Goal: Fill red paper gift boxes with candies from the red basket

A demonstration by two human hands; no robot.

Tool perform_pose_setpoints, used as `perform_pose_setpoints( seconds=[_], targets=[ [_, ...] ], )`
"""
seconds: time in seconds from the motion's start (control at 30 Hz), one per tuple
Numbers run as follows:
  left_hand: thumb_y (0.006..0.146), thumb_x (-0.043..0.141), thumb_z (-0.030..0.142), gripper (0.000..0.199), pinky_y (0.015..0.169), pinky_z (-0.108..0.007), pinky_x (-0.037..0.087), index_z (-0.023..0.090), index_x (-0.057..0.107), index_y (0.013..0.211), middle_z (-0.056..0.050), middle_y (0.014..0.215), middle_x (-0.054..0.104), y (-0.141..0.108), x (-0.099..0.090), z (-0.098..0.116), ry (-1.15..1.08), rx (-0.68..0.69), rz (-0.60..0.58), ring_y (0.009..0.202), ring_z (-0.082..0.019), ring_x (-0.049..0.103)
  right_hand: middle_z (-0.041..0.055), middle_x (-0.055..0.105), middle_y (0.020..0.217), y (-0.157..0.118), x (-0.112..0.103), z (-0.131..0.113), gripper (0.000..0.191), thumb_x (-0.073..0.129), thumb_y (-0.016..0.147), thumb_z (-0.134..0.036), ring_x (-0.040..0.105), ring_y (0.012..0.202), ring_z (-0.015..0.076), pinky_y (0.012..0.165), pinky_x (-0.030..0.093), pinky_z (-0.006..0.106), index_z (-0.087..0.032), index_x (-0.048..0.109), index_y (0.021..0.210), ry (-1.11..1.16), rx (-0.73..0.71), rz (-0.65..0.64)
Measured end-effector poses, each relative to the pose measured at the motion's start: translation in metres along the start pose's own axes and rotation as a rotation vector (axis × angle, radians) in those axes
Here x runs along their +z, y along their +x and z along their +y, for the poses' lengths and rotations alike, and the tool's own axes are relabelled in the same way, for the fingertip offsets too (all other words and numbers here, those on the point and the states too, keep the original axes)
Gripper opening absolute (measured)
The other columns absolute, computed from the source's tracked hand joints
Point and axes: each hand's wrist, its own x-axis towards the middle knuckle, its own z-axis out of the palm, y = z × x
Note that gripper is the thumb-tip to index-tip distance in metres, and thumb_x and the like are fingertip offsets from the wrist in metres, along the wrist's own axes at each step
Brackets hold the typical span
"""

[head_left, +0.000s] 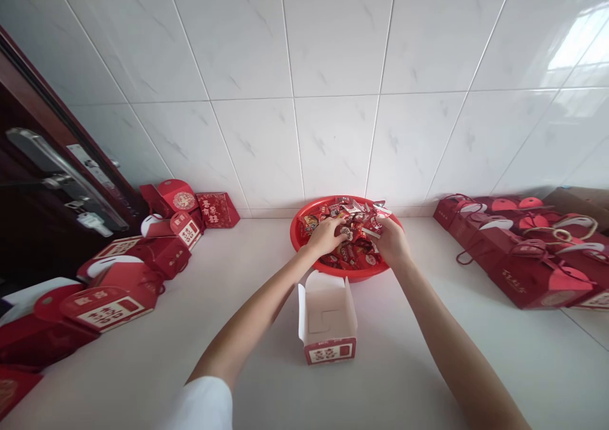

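Observation:
A round red plastic basin (pixel 299 240) stands against the wall, full of wrapped candies (pixel 349 252), mostly red. Over its left half reaches my left hand (pixel 326 235), thumb and fingers closed around a small wrapped candy. My right hand (pixel 392 243) is at the basin's right side, its fingers closed on a red-and-white candy packet (pixel 382 212); the fingertips are partly hidden. Between my forearms, just in front of the basin, sits an open gift box (pixel 328 319), white inside with a red printed front. Its flaps are up and no candy shows in it.
Several red gift boxes (pixel 114 303) line the left side, and one lies tilted by the wall (pixel 217 209). More red boxes with cord handles (pixel 518 265) stand at the right, near a brown cardboard box (pixel 578 200). A dark door with a metal handle (pixel 71 176) is at left.

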Motion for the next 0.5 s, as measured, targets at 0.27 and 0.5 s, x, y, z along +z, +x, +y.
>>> perform_pose_setpoints(
  seconds=[0.27, 0.5],
  targets=[
    [0.071, 0.086, 0.026, 0.053, 0.11, -0.039, 0.046, 0.021, 0.07, 0.122, -0.009, 0.133, 0.068, -0.007, -0.008, -0.005, -0.524, 0.033, 0.029, 0.126, -0.027, 0.06, 0.0033, 0.077, 0.095, -0.016, 0.009, -0.003, 0.031, 0.079, 0.069, -0.045, 0.072, 0.096, 0.0288, 0.079, 0.061, 0.039, -0.025, 0.071, 0.09, -0.127, -0.031, -0.116],
    [0.075, 0.077, 0.028, 0.049, 0.099, -0.038, 0.055, 0.021, 0.068, 0.123, -0.009, 0.137, 0.065, -0.014, -0.015, 0.002, -0.81, -0.018, 0.121, 0.122, -0.027, 0.063, 0.0018, 0.076, 0.092, -0.019, 0.008, 0.0, 0.034, 0.084, 0.068, -0.049, 0.072, 0.092, 0.0271, 0.079, 0.063, 0.04, -0.026, 0.069, 0.089, -0.19, -0.007, -0.205]
  ],
)
